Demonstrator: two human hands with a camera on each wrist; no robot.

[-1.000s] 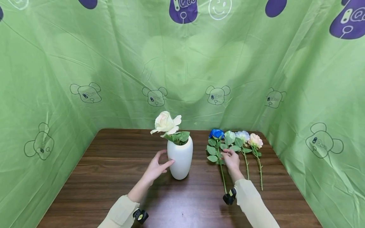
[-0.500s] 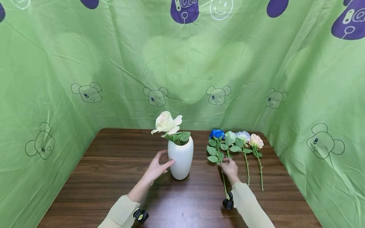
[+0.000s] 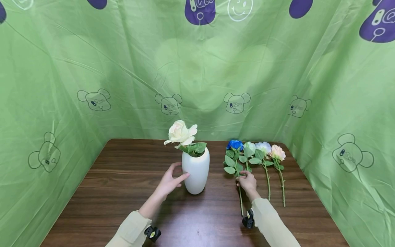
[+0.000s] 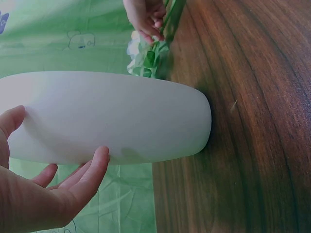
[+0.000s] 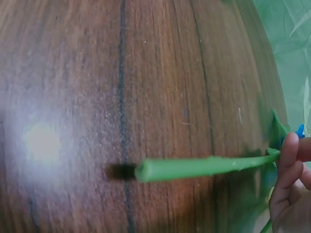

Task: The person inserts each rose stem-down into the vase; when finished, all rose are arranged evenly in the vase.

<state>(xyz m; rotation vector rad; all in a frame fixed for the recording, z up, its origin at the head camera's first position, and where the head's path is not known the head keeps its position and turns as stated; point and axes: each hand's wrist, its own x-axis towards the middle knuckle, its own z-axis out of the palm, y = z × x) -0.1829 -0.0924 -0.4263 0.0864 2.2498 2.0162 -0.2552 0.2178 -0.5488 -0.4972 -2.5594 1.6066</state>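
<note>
A white vase stands upright mid-table and holds one white rose with green leaves. My left hand holds the vase's left side, thumb in front and fingers toward the back; the left wrist view shows its fingertips against the wall. To the right, my right hand pinches the leafy stem of a blue rose just below its leaves. In the right wrist view the bare lower stem points away from the fingers, its cut end close over the table.
A pale green-white rose, a pale lilac rose and a pink rose lie side by side right of the blue one. Green printed cloth hangs behind and beside the wooden table.
My right hand has moved down from among the leaves toward me and taken hold of the blue rose's stem, whose lower end has swung slightly left. The left hand stays at the vase.
</note>
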